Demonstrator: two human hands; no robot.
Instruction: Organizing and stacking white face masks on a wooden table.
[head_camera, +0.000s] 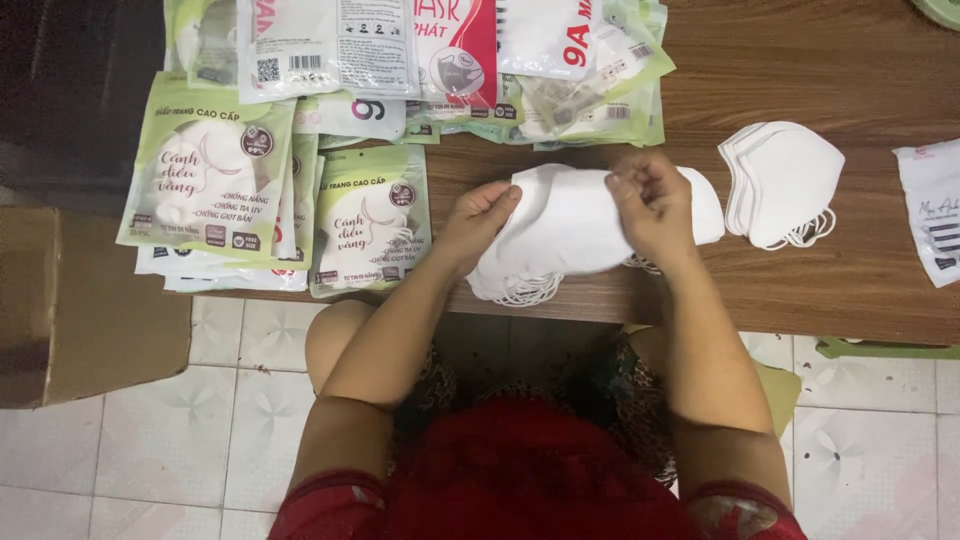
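Note:
A stack of folded white face masks (565, 232) lies on the brown wooden table (860, 280) near its front edge. My left hand (478, 222) grips the stack's left end, fingers curled over the top. My right hand (650, 205) rests on the stack's upper right part, fingertips pinched at the top mask's edge. Elastic ear loops hang out below the stack. A second, smaller pile of white masks (783, 183) sits to the right, apart from both hands.
Green-and-white mask pouches (210, 170) lie in piles at the left, with more pouches (450, 50) across the back. A white pouch (935, 210) is at the right edge. A cardboard box (80, 310) stands on the tiled floor at left.

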